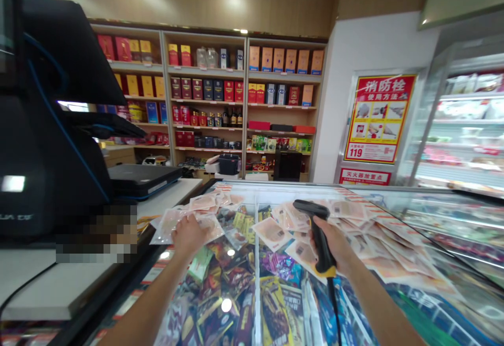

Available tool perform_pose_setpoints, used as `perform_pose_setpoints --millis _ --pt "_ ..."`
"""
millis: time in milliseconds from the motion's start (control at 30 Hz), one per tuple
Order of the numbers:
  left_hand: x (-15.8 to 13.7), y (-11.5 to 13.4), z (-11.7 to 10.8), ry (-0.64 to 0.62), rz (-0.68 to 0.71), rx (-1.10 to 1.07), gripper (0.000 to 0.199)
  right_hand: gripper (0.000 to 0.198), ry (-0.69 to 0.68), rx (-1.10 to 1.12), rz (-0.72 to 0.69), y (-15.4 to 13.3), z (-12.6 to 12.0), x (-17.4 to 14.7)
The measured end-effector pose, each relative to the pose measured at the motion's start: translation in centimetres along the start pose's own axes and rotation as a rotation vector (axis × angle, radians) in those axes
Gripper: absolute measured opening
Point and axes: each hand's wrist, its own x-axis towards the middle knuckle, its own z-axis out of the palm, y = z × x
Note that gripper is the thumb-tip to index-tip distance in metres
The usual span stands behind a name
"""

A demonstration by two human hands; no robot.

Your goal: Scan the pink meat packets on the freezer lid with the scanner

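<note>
My right hand [334,243] is wrapped round the grip of a black and yellow barcode scanner [323,241], whose head points left over the freezer's glass top. A cord hangs from the scanner's base. On the left, my left hand [188,233] has its fingers curled onto a clear flat plastic packet [169,224] at the edge of a small pile. Several similar packets [271,233] with barcode labels lie under and beside the scanner. A larger spread of packets [389,241] covers the glass to the right of my right hand.
Wrapped ice creams [220,293] show through the glass of the chest freezer. At left stands a dark checkout terminal [51,115] on a white counter [35,288]. Shelves of boxed goods [208,91] line the back wall. A refrigerated display [464,130] is at right.
</note>
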Motion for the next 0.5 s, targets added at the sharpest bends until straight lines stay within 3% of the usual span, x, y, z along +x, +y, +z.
perform_pose_setpoints --millis 267,500 --pt "-0.5 -0.7 0.0 -0.035 0.052 0.108 0.049 0.023 0.125 0.06 -0.032 -0.4 -1.1 0.8" --pt "0.0 -0.4 0.8 -0.122 0.087 0.064 0.06 0.022 0.266 0.031 -0.107 -0.4 -2.8 2.0"
